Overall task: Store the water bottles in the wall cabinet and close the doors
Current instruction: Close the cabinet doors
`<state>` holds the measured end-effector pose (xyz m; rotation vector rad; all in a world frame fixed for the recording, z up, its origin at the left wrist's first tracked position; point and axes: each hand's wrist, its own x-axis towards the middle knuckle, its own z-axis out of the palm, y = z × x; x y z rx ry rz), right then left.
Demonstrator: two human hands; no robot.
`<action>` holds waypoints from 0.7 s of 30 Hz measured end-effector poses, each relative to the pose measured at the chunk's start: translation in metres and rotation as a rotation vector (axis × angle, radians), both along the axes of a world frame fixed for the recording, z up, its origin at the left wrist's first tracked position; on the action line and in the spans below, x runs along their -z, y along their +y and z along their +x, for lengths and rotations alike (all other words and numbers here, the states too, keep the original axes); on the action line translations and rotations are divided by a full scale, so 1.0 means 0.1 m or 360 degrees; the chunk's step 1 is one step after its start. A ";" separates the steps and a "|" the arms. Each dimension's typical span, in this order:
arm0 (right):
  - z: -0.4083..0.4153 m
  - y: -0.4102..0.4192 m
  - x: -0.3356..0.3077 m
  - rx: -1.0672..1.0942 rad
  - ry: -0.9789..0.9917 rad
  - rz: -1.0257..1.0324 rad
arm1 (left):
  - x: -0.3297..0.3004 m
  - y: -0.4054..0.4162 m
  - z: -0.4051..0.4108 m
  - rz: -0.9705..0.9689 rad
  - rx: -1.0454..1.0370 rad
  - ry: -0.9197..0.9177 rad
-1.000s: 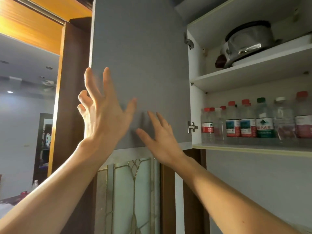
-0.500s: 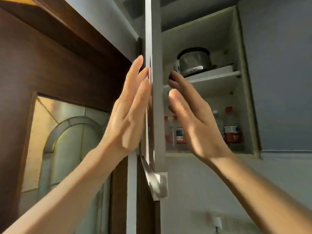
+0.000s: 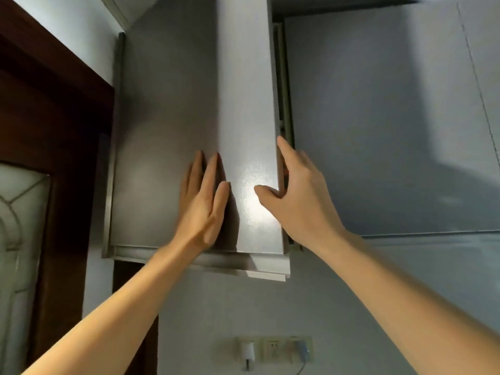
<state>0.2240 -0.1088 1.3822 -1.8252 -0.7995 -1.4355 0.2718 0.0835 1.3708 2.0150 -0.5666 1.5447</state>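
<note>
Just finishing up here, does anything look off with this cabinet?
The left door isn't flush yet: a dark gap shows along its right edge, where the right hand is. Nothing looks damaged.

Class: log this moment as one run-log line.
left hand: flat on cabinet door | right hand: at door's free edge | door: nearly shut | bottles: hidden
</note>
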 end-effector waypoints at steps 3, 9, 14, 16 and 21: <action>0.32 -0.10 0.06 0.0250 0.0014 -0.0083 | -0.01 -0.11 0.26 0.0045 -0.0194 0.0030; 0.83 -0.24 0.15 0.0424 0.0009 -0.0149 | -0.05 -0.19 0.68 0.0187 -0.0351 0.0015; 1.20 -0.31 0.27 0.0474 0.0076 -0.0224 | -0.01 -0.22 0.98 0.0266 -0.0483 -0.0018; 1.34 -0.35 0.29 0.0538 0.0094 -0.0254 | 0.02 -0.24 1.08 0.0251 -0.0477 -0.0043; 1.71 -0.43 0.30 0.0841 0.0142 -0.0423 | 0.10 -0.36 1.34 0.0190 -0.0501 0.0010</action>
